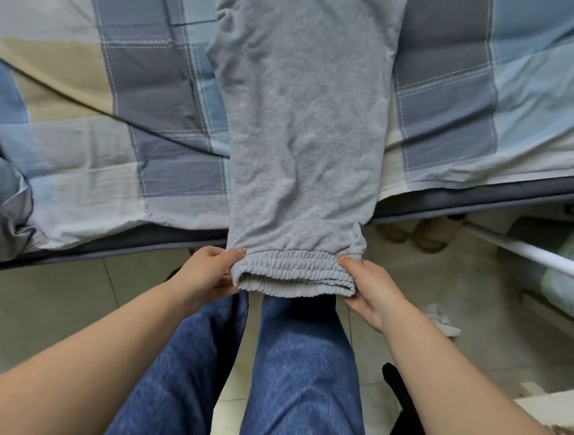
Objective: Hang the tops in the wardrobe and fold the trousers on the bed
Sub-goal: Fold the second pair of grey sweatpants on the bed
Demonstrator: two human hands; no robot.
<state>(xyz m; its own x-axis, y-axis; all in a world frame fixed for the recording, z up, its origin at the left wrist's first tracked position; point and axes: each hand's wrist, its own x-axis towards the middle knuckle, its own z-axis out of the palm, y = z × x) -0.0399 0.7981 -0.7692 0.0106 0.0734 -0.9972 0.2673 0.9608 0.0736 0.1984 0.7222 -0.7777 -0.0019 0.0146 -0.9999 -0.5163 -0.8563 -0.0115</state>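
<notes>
At the near edge of the bed with its blue, grey and beige checked cotton cover (98,106), I have the soft grey fleece trousers (304,115) laid lengthwise, legs stacked, elastic cuffs overhanging toward me. My left hand (211,273) and right hand (367,290) each pinch one corner of the gathered cuffs. To fold well, I judge I should keep both corners level, lift evenly, and carry the cuffs toward the waistband without skewing the fabric.

We see matt, fuzzy grey knit trousers (302,132) on smooth woven checked bedding (116,101); coarse blue denim jeans (266,370); glossy floor tiles (31,307); a smooth white rail (533,254).
</notes>
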